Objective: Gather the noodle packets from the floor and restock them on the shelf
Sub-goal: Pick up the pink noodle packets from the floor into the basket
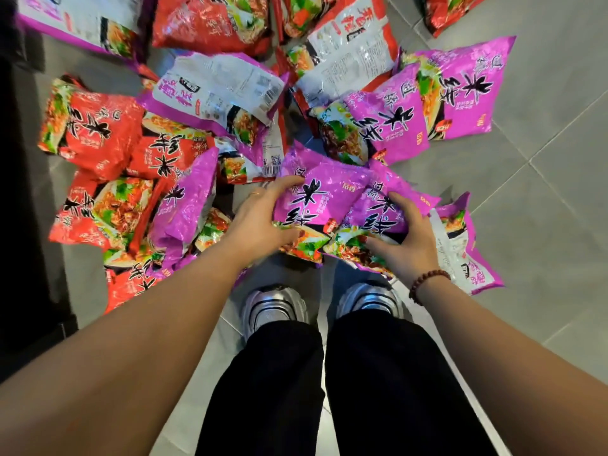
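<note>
- The left hand [260,222] gripped one purple packet [324,189]; the right hand [406,240] clasped the overlapping packet [383,209] beside it.
- Pressing both together before lifting should stop them sliding.

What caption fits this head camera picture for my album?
Left hand and right hand grip purple noodle packets beside a scattered pile on the floor.

Left hand [260,222] and right hand [406,238] partly hide two purple plastic noodle packets [324,189]; red plastic packets [210,21] run off the top edge.
</note>
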